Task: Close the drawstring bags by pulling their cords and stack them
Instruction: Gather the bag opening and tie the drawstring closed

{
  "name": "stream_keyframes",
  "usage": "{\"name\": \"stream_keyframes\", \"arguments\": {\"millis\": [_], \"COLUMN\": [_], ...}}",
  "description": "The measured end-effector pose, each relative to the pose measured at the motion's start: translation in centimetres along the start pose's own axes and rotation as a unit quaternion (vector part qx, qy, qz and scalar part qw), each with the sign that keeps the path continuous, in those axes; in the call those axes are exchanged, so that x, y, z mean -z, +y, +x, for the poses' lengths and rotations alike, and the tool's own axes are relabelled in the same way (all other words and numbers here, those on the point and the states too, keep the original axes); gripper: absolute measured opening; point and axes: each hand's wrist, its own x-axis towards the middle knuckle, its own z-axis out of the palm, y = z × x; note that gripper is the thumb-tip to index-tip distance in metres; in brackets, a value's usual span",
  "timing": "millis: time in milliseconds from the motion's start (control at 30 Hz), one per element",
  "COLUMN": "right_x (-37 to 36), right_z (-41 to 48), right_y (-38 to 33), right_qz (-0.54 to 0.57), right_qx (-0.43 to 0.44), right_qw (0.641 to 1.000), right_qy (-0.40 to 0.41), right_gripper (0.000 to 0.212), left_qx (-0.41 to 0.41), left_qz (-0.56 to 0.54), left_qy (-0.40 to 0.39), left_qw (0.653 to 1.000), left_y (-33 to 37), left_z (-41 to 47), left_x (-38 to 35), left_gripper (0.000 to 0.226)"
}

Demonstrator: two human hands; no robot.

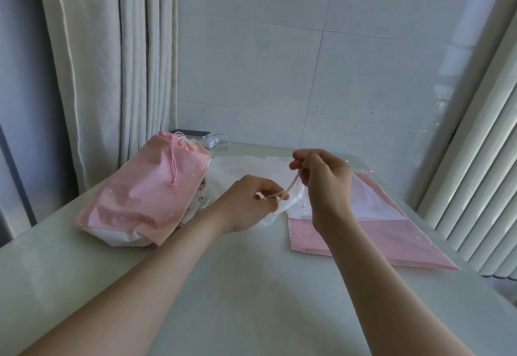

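A filled pink drawstring bag (145, 187) lies on the left of the table, its mouth gathered and its pink cord (173, 159) trailing over it. It rests on other white bags. In the middle lies a translucent white bag (246, 166). My left hand (251, 201) pinches that bag's gathered mouth, and my right hand (321, 179) pinches its pale cord (291, 186), which runs taut between the hands. A flat pink bag (363, 241) lies at the right with a white bag (372, 201) on top of it.
The pale table (223, 285) stands against a tiled wall. A phone (193, 133) and a white charger (211, 141) with its cable sit at the back left. Curtains hang on the left and vertical blinds on the right.
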Motion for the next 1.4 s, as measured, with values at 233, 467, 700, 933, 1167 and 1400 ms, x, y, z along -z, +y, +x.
{"name": "stream_keyframes", "arguments": {"millis": [233,467,700,933,1167,1400], "right_x": [0.1,1.1,1.1,0.7,0.9,0.4], "right_z": [0.4,0.6,0.3,1.2,1.4,1.0], "right_y": [1.8,2.7,2.5,4.4,4.6,3.1], "right_qz": [-0.173,-0.189,-0.322,-0.435,-0.543,-0.249], "right_qx": [0.15,0.03,0.177,0.37,0.324,0.044], "right_qw": [0.971,0.969,0.904,0.805,0.762,0.949], "right_qy": [-0.07,-0.158,-0.218,-0.162,-0.136,-0.189], "right_gripper": [0.032,0.027,0.031,0.007,0.017,0.026], "left_qx": [-0.028,0.036,0.142,0.15,0.113,0.01], "left_qz": [0.005,-0.17,-0.316,-0.361,-0.184,-0.02], "left_qy": [-0.068,-0.045,-0.009,-0.011,0.082,0.214], "left_qw": [0.997,0.984,0.938,0.92,0.973,0.977], "left_y": [1.1,1.2,1.2,1.0,0.1,-0.5], "left_z": [-0.8,-0.3,0.1,0.3,0.1,0.2], "left_x": [0.2,0.7,0.9,1.2,1.4,1.1], "left_gripper": [0.027,0.03,0.022,0.01,0.034,0.013]}}
